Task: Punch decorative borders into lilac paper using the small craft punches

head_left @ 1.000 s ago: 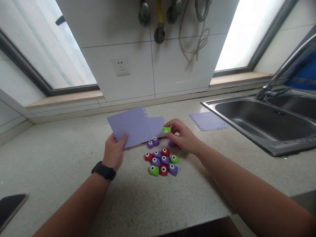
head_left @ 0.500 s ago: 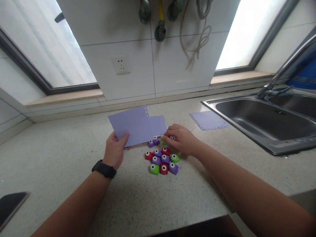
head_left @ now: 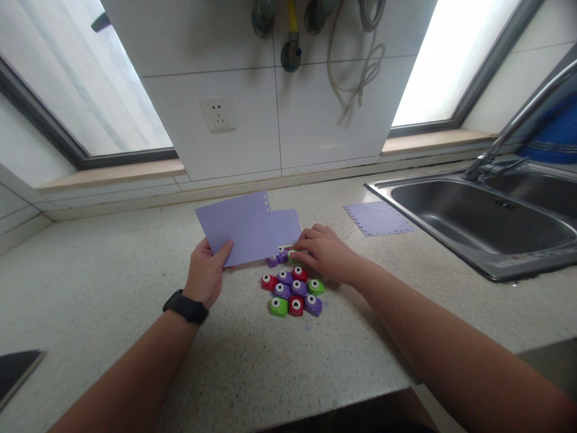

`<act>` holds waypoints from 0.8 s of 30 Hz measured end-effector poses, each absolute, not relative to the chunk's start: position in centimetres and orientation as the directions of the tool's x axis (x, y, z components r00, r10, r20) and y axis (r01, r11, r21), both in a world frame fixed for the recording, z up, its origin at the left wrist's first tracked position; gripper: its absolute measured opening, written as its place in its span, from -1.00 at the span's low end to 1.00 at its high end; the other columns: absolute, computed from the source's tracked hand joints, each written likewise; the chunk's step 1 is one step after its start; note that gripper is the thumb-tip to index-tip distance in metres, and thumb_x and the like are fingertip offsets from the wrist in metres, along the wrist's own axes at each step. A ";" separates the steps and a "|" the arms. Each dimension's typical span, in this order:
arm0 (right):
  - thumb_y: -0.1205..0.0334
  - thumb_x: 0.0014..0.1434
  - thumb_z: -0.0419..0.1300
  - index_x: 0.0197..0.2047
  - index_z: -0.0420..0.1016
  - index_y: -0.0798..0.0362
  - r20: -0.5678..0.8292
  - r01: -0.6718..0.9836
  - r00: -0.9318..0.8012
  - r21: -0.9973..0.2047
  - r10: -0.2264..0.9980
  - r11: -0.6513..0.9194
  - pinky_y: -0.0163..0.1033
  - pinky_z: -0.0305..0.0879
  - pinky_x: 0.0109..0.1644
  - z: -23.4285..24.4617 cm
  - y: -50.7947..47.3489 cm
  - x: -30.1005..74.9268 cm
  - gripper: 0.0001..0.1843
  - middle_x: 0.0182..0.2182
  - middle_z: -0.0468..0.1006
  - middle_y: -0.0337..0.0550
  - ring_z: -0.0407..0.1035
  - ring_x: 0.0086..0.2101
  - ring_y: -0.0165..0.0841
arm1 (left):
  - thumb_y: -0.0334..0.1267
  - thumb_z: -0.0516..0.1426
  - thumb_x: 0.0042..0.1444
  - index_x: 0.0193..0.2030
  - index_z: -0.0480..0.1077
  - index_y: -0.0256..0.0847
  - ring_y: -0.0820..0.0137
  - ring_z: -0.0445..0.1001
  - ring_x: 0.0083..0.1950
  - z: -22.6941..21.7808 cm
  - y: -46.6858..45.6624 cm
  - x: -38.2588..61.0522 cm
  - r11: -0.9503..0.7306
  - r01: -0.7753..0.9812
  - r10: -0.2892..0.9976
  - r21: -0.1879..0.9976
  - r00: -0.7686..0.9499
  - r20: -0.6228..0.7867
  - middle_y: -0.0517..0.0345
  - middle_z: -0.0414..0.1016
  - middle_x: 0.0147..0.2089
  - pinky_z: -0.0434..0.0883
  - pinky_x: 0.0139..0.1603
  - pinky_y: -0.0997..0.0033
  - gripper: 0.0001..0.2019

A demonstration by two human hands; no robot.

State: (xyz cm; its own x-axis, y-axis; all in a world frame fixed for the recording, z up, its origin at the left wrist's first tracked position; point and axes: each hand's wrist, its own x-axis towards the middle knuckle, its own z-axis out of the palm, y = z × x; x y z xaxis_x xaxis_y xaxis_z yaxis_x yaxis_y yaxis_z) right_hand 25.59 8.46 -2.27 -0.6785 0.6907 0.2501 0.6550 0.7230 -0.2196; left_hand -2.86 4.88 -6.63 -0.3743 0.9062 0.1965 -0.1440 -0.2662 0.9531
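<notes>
My left hand [head_left: 206, 272] grips the near left corner of a lilac paper sheet [head_left: 247, 228], holding it just above the countertop [head_left: 135, 313]. The sheet has a few punched holes at its upper right edge. My right hand [head_left: 322, 254] rests on the counter at the sheet's right corner, its fingers closed over a small green craft punch [head_left: 293, 255] that is mostly hidden. Just in front lies a cluster of several small punches [head_left: 293, 291] in red, purple and green.
A second lilac sheet with punched edges [head_left: 377, 218] lies near the steel sink [head_left: 478, 219] on the right, with its tap [head_left: 518, 126]. A dark flat object [head_left: 15, 373] sits at the left front edge. A wall socket [head_left: 217, 115] and hanging hoses are behind.
My right hand has come down with the green punch from the sheet's right edge to the counter, beside the cluster. The left hand and sheet stayed nearly still.
</notes>
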 end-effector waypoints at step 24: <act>-0.03 0.39 0.15 -0.23 0.70 -0.05 0.161 0.791 -0.420 -0.418 0.893 0.447 0.04 0.32 -0.03 -2.1 10.1 26.8 -0.65 -0.15 0.65 0.03 0.47 -0.11 -0.08 | -0.19 0.42 0.00 0.06 0.54 -0.27 0.23 0.61 -0.03 -6.7 5.0 -3.0 -0.267 -0.145 0.908 0.953 -0.370 0.199 -0.07 0.64 0.04 0.50 0.11 0.17 -0.53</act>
State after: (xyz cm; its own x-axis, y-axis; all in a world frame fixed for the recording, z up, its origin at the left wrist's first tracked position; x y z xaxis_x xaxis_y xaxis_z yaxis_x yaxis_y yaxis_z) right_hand 26.79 10.08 -2.13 -0.4203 0.8930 0.1609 0.7907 0.4474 -0.4179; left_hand -3.04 4.98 -6.73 -0.3695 0.9078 0.1986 -0.1450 -0.2674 0.9526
